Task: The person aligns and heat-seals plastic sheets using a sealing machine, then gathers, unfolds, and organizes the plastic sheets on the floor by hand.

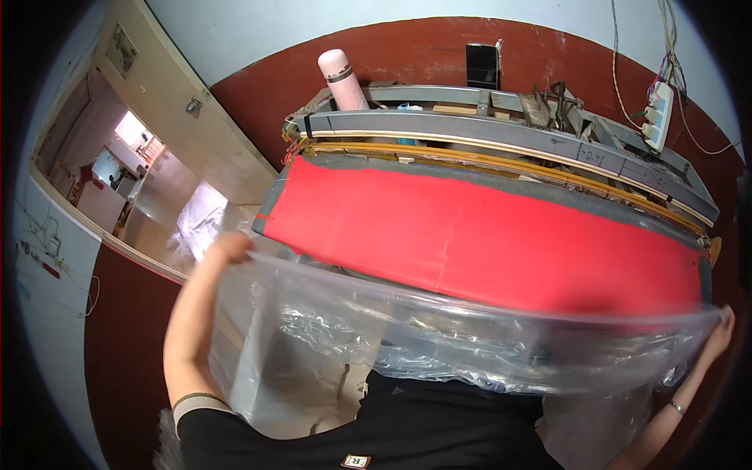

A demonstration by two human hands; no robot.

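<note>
A wide sheet of clear plastic film [470, 329] is stretched between my two hands, its upper edge pulled nearly straight. My left hand [233, 247], a little blurred, is closed on the film's left end. At the far right my right hand [722, 325] grips the other end. Just beyond the film's edge lies a long, padded bench surface covered in red cloth [446, 235]; the film's edge runs along its near side. Lower down, the film hangs in creased folds in front of my body.
Behind the red surface runs a grey metal frame [439, 123] with yellow strips. On it stand a pink bottle [343, 78], a phone [482, 66] and metal tools [558, 106]. A power strip [658, 116] hangs on the right wall. At left, a door [176, 102] stands ajar near a whitish bundle [202, 219].
</note>
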